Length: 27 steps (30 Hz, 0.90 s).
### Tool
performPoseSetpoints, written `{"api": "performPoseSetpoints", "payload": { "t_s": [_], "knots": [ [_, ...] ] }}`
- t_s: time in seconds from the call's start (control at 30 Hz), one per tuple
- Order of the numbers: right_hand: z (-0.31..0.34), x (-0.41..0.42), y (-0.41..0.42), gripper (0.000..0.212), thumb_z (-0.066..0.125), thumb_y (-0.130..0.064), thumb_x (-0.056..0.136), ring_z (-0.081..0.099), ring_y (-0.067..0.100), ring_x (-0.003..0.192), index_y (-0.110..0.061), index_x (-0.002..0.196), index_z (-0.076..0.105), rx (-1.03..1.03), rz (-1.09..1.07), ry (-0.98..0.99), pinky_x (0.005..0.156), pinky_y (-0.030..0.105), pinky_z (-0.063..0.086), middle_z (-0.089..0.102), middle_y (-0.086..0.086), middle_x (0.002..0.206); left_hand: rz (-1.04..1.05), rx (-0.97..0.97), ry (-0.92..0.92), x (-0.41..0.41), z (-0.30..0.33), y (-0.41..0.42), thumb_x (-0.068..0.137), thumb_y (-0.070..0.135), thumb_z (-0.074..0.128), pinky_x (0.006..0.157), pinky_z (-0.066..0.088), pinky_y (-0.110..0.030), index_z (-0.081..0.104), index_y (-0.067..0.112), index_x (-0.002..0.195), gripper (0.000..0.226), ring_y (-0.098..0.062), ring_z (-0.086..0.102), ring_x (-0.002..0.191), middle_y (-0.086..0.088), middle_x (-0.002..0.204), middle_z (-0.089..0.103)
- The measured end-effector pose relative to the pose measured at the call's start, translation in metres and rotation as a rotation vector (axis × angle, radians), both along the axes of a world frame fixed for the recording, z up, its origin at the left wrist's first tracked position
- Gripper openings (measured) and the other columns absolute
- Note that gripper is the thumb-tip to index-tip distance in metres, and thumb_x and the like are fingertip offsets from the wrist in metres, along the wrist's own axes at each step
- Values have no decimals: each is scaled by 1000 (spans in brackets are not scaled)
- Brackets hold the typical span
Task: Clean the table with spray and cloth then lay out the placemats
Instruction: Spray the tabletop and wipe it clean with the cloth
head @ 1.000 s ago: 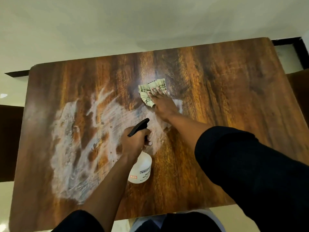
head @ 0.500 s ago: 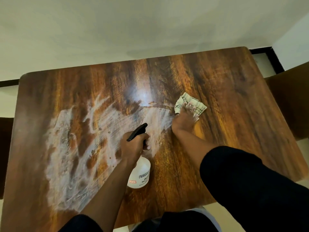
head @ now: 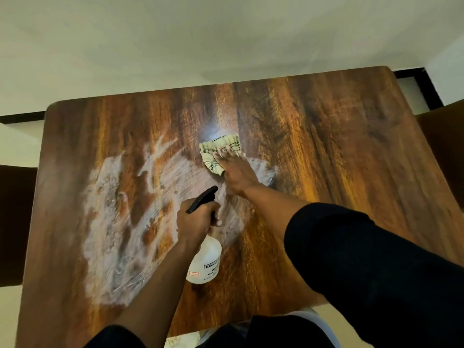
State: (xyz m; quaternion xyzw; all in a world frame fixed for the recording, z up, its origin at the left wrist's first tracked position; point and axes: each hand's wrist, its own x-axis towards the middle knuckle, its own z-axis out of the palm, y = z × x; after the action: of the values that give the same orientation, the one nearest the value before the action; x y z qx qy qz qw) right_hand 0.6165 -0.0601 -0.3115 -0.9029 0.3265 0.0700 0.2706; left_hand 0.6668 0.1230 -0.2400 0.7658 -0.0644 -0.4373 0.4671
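Note:
A dark wooden table (head: 339,151) fills the view, with a wide patch of white foamy spray (head: 120,222) smeared over its left half. My right hand (head: 236,172) presses flat on a pale yellow-green cloth (head: 217,153) at the table's middle, at the upper right edge of the foam. My left hand (head: 197,222) grips the neck of a white spray bottle (head: 206,262) with a black trigger head, held just above the table near the front. No placemats are in view.
Dark chair backs show at the left edge (head: 15,222) and the right edge (head: 447,151) of the table. A pale floor (head: 226,41) lies beyond the far edge, with a black skirting strip (head: 426,86) at the right.
My right hand has swept the cloth back to the left, from the right of centre to the middle of the table. The left hand still holds the bottle in the same place.

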Motion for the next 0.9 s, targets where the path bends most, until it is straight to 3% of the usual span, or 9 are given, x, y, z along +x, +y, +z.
{"api": "performPoseSetpoints", "payload": {
  "t_s": [0.13,0.23,0.37,0.53,0.6,0.67,0.73,0.83,0.9],
  "knots": [
    [2,-61,-12,61,49,-33,104,2,21,157,-21,160,27,5,-217,-11,126,47,4,17,3,168,-75,-34,22,-5,4,-4,90,1,69,51,46,-35,82,3,87,14,-34,69,57,-22,66,66],
    [-2,-113,-15,62,49,-20,102,4,21,157,-22,160,25,-41,-406,22,127,48,5,17,4,169,-120,-52,32,-12,7,-7,90,1,68,49,47,-31,83,31,72,38,-34,66,58,-22,66,66],
    [-12,-149,-4,65,45,-13,101,4,21,157,-19,161,23,-76,-684,68,126,47,5,14,4,170,-129,-41,33,-19,9,-6,92,2,69,50,48,-31,82,15,85,20,-35,65,62,-20,65,64],
    [-1,-106,10,61,46,-19,104,10,26,156,-20,161,24,-39,-869,142,125,46,8,20,4,168,-157,-21,10,-18,12,4,91,4,69,56,49,-35,79,16,81,19,-35,70,61,-20,64,65],
    [0,-81,18,62,50,-19,103,18,28,155,-23,160,28,-20,-839,109,125,44,11,26,6,166,-153,4,-14,-15,11,11,89,7,71,57,51,-36,76,19,73,21,-36,73,63,-21,65,67],
    [-1,-56,31,61,54,-20,102,12,26,156,-25,159,31,7,-704,40,124,42,6,24,3,167,-137,17,-18,-11,10,19,84,12,73,60,56,-42,77,5,76,12,-38,75,64,-27,69,67],
    [1,-31,45,61,54,-17,101,8,25,157,-25,158,33,27,-517,-9,127,44,9,23,0,167,-113,20,-31,-7,9,27,78,16,73,61,57,-47,76,-6,80,22,-37,75,61,-33,73,68],
    [6,-7,59,59,49,-24,103,7,26,157,-19,159,31,42,-188,17,126,46,13,22,3,167,-98,35,-65,-5,11,35,80,14,72,56,51,-40,76,8,74,9,-36,75,58,-34,73,68],
    [3,-7,59,61,45,-33,105,6,24,157,-18,161,26,34,-38,60,126,47,12,17,4,169,-95,36,-69,-4,9,39,76,19,71,59,49,-41,77,7,77,13,-36,75,58,-34,72,69]
  ]
}}
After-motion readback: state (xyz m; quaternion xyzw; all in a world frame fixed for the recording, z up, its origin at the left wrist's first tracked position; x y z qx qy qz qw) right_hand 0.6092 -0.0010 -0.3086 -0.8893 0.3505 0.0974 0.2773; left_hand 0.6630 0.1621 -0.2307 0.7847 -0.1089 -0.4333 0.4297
